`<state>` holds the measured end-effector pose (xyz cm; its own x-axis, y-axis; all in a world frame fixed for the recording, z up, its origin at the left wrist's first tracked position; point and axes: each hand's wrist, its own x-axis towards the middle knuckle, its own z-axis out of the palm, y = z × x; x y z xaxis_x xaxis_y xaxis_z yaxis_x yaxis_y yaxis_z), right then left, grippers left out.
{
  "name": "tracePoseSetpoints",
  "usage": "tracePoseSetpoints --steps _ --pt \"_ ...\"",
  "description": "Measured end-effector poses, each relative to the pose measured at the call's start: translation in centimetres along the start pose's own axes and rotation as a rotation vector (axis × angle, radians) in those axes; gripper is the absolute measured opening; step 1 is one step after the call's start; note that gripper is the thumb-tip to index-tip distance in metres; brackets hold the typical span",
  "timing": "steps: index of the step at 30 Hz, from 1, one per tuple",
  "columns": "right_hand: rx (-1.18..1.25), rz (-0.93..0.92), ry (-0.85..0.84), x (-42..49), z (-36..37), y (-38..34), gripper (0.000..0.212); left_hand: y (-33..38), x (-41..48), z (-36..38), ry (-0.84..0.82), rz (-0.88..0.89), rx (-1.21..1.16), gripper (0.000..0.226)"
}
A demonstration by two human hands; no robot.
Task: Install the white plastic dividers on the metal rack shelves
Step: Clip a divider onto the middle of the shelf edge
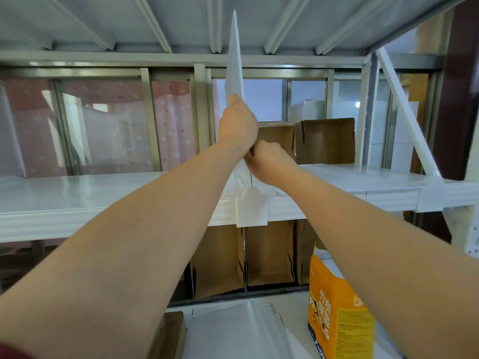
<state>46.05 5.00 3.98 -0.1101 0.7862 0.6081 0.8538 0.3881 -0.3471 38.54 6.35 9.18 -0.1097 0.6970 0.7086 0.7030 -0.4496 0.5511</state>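
A white plastic divider [235,71] stands upright and edge-on over the middle of the white metal rack shelf [77,195], its top reaching the underside of the shelf above. My left hand [237,125] is closed around the divider's front edge at mid height. Just below it, my right hand [269,161] grips the divider's lower part, touching my left hand. The divider's white foot tab [252,208] hangs over the shelf's front lip. A second white divider [407,112] leans diagonally at the right end of the shelf.
Two open cardboard boxes [325,141] stand at the back of the shelf, right of my hands. More cardboard boxes [269,255] sit on the level below. An orange bag [337,312] and flat white sheets [233,330] lie on the bottom surface. Windows run behind the rack.
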Motion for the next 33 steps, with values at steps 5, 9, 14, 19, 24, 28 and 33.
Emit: tracePoseSetpoints --steps 5,9,14,19,24,28,33 --pt "-0.029 -0.064 0.111 -0.4 1.2 0.5 0.041 0.4 -0.6 0.6 0.020 0.125 0.152 0.064" --pt "-0.035 -0.134 0.159 -0.2 2.2 0.7 0.032 -0.1 -0.6 0.9 0.048 0.122 0.231 0.070" --pt "-0.051 -0.153 0.205 -0.4 3.1 1.0 0.029 -0.7 -0.5 1.1 0.087 0.122 0.303 0.062" --pt "-0.040 -0.124 0.227 -0.6 3.8 1.8 0.033 -0.1 -1.0 2.0 0.066 0.171 0.297 0.062" --pt "-0.004 -0.159 0.233 -1.6 4.5 2.0 0.038 -1.0 -2.1 2.0 0.043 0.161 0.210 0.062" --pt "0.000 -0.155 0.232 -1.5 4.4 2.0 0.044 -0.7 -2.3 2.2 0.054 0.165 0.226 0.062" --pt "0.009 -0.169 0.257 -1.8 4.6 2.0 0.044 -0.9 -2.2 2.5 0.072 0.154 0.230 0.064"
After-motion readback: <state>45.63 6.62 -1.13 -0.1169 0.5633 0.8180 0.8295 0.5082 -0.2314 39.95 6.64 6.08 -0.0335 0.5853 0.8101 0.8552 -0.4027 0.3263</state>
